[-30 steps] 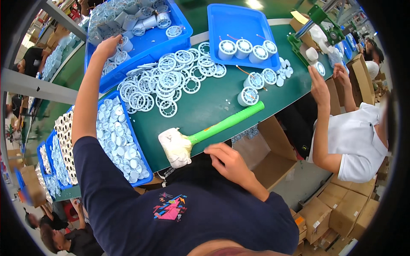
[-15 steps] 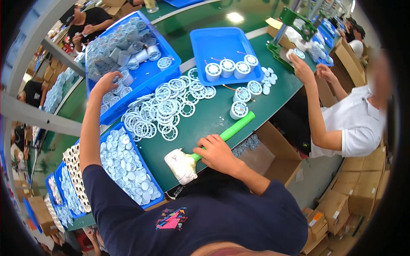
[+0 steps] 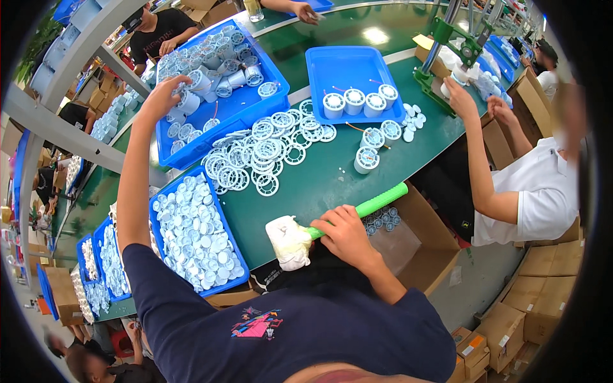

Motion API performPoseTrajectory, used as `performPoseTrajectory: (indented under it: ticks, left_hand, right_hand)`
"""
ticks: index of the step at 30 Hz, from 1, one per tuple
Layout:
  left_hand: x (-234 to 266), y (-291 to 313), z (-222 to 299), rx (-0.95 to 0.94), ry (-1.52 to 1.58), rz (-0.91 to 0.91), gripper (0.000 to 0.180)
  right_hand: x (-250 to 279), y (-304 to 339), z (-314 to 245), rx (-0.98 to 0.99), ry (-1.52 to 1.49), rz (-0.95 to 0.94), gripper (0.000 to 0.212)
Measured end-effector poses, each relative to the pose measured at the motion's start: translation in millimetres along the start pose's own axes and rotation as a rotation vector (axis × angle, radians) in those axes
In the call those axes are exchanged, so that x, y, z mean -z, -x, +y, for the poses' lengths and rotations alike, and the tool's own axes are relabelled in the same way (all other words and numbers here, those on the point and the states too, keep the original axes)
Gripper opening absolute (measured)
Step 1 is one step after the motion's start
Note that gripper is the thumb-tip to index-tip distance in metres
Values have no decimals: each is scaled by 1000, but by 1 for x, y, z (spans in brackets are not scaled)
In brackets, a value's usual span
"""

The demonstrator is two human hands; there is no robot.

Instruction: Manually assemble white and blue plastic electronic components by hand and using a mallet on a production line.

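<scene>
My right hand (image 3: pixel 348 235) is closed around the green handle of a mallet (image 3: pixel 377 201). The mallet's head, wrapped in whitish cloth, points left near the table's front edge. At the left, my left hand (image 3: pixel 165 97) reaches into a large blue bin (image 3: pixel 283 102) of white plastic cylinders. Its fingers curl against one white cylinder (image 3: pixel 188 102), and the grip is partly hidden. Flat white slotted rings (image 3: pixel 267 149) lie heaped on the green table in front of the bin. Nearer to me, a blue tray (image 3: pixel 240 276) holds many small white discs.
A second blue tray (image 3: pixel 345 64) bears several ringed cylinders with wires; more stand beside it, such as one cylinder (image 3: pixel 366 161). On the right, a co-worker (image 3: pixel 530 185) works at a green press (image 3: pixel 469 48). An open cardboard box (image 3: pixel 434 262) sits below the table edge.
My left hand has moved farther back and up within the bin. My right hand has drawn the mallet toward the front edge, its head now off the tabletop. The view has shifted slightly.
</scene>
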State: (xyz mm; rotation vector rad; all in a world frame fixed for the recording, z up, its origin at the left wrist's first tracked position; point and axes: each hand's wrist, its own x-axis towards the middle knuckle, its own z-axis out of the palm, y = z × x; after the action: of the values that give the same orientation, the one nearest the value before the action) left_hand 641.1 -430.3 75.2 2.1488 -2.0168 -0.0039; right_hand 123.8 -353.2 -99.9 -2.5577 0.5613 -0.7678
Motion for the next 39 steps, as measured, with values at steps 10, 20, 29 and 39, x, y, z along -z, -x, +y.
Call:
performPoseTrajectory:
  ticks: [10, 20, 29, 39]
  left_hand:
    - [-10, 113, 218, -129, 155, -212, 47]
    - [-120, 206, 283, -111, 79, -251, 52]
    - [-160, 163, 269, -58, -100, 3, 55]
    - [-170, 182, 263, 3, 39, 197, 42]
  right_hand:
    - [30, 54, -19, -85, -57, 58, 35]
    - [66, 102, -22, -223, -179, 9, 34]
    - [44, 92, -22, -214, -106, 37, 36]
    - [18, 72, -28, -96, -112, -49, 38]
